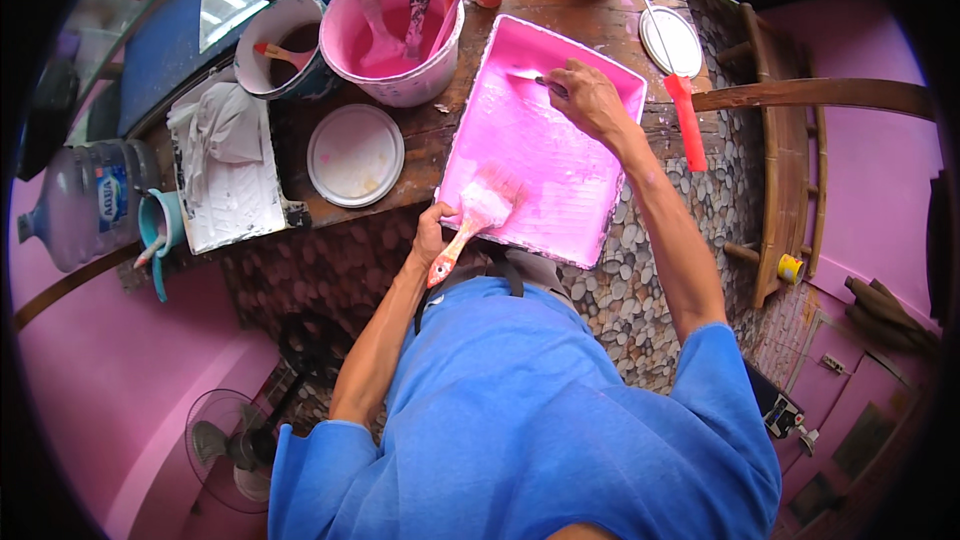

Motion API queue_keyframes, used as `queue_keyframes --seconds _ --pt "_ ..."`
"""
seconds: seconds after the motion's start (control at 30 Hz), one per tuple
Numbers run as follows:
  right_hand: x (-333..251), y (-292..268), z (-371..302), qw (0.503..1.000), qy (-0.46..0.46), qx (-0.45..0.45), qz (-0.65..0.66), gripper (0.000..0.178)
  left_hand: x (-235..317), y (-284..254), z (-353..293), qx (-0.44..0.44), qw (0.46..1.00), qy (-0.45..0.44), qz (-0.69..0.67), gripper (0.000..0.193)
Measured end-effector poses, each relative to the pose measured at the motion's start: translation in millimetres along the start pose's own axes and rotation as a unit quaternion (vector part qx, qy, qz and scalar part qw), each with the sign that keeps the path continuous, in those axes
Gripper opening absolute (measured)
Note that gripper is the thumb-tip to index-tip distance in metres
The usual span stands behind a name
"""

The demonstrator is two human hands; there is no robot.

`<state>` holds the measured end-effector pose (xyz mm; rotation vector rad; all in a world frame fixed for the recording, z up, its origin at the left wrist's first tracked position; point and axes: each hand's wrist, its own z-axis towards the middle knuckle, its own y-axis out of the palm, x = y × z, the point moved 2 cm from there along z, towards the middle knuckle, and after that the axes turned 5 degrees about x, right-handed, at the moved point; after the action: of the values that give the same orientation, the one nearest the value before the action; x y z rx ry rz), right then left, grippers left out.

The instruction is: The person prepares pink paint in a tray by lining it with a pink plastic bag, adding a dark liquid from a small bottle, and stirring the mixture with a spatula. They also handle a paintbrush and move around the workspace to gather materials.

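A pink paint tray (600, 230) lies tilted on the wooden table edge, coated with pink paint. My left hand (432, 230) grips the tray's near left rim together with a wide paintbrush (478, 212), whose pale bristles rest in the tray and whose red handle points toward me. My right hand (588, 98) reaches into the far end of the tray, closed on a small dark-handled tool (545, 83) pressed against the painted bottom.
A pink bucket (395, 35) of paint with tools in it, a second bucket (285, 45), a round white lid (355, 155), a white tray with cloth (225, 175), a red-handled roller (685, 120), a water bottle (85, 200), a fan (230, 445) on the floor.
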<state>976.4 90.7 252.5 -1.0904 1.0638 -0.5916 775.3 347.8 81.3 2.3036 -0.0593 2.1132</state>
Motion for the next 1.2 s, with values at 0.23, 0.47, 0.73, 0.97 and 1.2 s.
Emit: queue_keyframes --seconds 0.23,0.47,0.73,0.97,1.2 --pt "8.5 -2.9 -5.6 0.997 0.055 0.048 -0.002 0.016 -30.0 -5.1 -2.8 -0.012 0.989 -0.126 -0.071 0.017" --pt "14.2 -3.0 -13.7 0.995 0.054 0.081 0.033 0.016 -9.6 -2.3 1.2 0.024 0.981 -0.148 -0.121 0.041" --pt "26.2 -11.8 -21.0 0.995 0.086 0.041 0.015 0.018 -0.7 3.0 0.9 0.011 0.888 -0.31 -0.339 0.022" --pt "30.9 -17.8 -30.4 0.994 0.091 0.035 0.04 0.018 -22.6 -6.0 -1.4 -0.028 0.983 -0.134 -0.119 0.026" --pt "30.9 -27.3 -41.4 0.994 0.107 0.008 -0.018 0.02 13.9 -1.4 1.3 -0.03 0.995 -0.098 -0.018 0.022"
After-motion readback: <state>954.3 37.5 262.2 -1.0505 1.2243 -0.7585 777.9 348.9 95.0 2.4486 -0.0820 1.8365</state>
